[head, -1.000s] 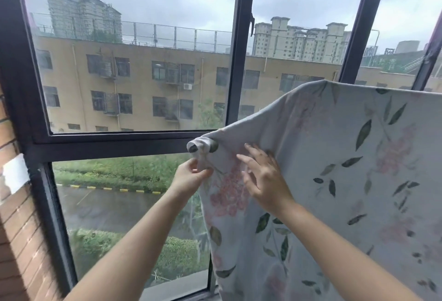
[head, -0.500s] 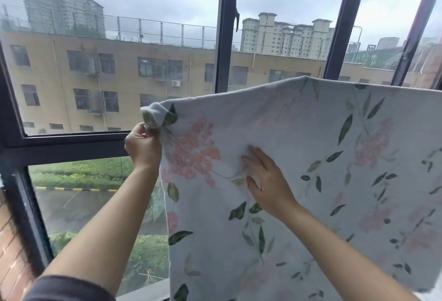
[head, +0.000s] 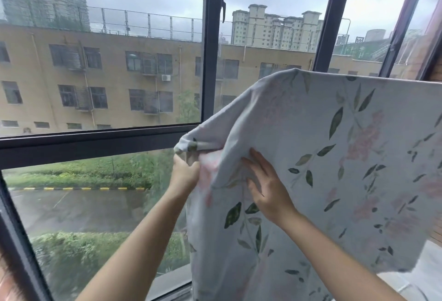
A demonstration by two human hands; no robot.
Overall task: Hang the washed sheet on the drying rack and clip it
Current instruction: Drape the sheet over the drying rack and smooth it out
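Observation:
A white sheet [head: 346,157] printed with green leaves and pink flowers hangs in front of the window, draped over a bar that the cloth hides. Its top edge runs to the right out of view. My left hand [head: 184,176] grips the sheet's bunched left corner, with a rolled tip of cloth sticking out above the fist. My right hand [head: 267,188] lies on the front of the sheet just right of that corner, fingers spread and fairly straight, pressing the cloth. No clip is in view.
A dark-framed window [head: 211,61] fills the view, with a horizontal bar [head: 95,142] at hand height and a handle on the centre post. A grey sill [head: 167,281] runs below. Buildings, a wet road and hedges lie outside.
My left hand has brought the gripped corner back to the right and lower, so the sheet's left part sags again. My right hand stays on the cloth, now close to the left hand.

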